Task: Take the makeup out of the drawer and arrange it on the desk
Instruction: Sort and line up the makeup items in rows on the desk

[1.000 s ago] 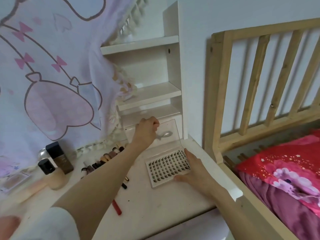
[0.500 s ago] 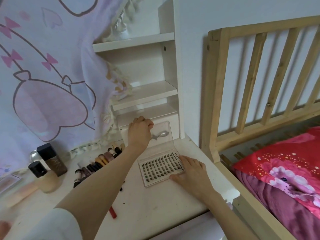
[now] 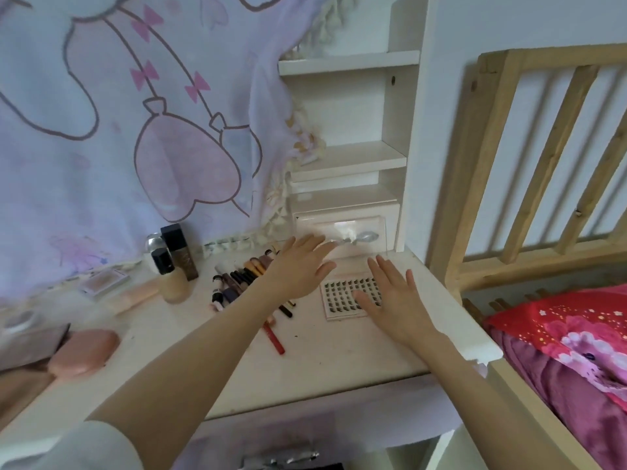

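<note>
A clear case of false lashes (image 3: 342, 295) lies on the white desk (image 3: 339, 354), its lid standing up against the small shut drawer (image 3: 346, 227) with a silver bow handle (image 3: 359, 237). My right hand (image 3: 395, 300) rests flat and open on the case's right side. My left hand (image 3: 302, 266) hovers open just left of the case, fingers spread toward the drawer front. A row of brushes, pencils and tubes (image 3: 242, 278) lies behind my left forearm. Bottles (image 3: 174, 262) stand further left.
A compact (image 3: 105, 281), a pink case (image 3: 84, 351) and a red pencil (image 3: 273, 337) lie on the desk. White shelves (image 3: 349, 161) rise above the drawer. A printed cloth hangs at the left. A wooden bed frame (image 3: 529, 171) with red bedding borders the right. A lower drawer handle (image 3: 281, 457) shows below.
My left hand has let go of the small drawer's front and opened, moving down beside the lash case. My right hand has spread flat over the case. The view has shifted down and left.
</note>
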